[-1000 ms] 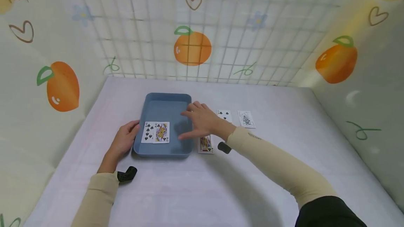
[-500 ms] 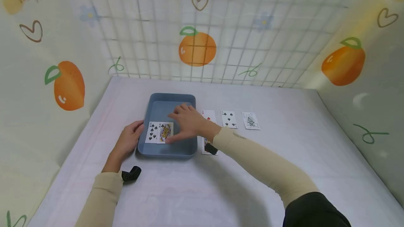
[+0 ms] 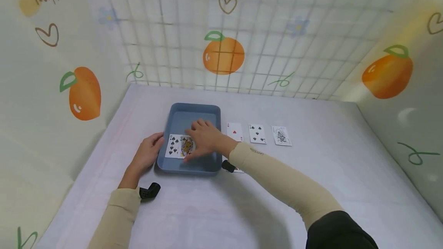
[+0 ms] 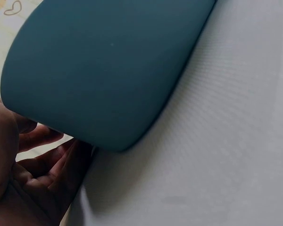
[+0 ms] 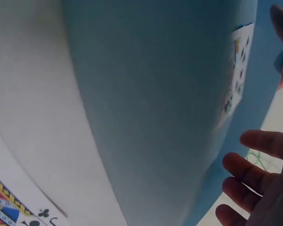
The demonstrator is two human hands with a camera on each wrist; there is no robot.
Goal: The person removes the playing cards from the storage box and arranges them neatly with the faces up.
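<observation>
In the head view, a blue tray (image 3: 195,107) holds two playing cards side by side: a spade card (image 3: 172,146) and a queen (image 3: 187,146), the queen partly overlapped by my right hand. My left hand (image 3: 148,151) grips the tray's left side; the left wrist view has its curled fingers (image 4: 52,165) at the tray's underside edge. Over the tray reaches my right hand (image 3: 205,139), fingers spread and thumb low, with nothing between them. From the right wrist, the separated fingers (image 5: 245,188) show above the tray.
Right of the tray lie a heart card (image 3: 235,131), a spade card (image 3: 257,133) and a joker (image 3: 282,136) in a row. A face card with a club mark (image 5: 2,209) lies near the tray, mostly hidden under my right wrist in the head view. A printed curtain (image 3: 270,64) stands behind.
My right hand has moved left from the tray's right rim to over the queen, uncovering the heart card. The head view has turned slightly left. My left hand stays at the tray.
</observation>
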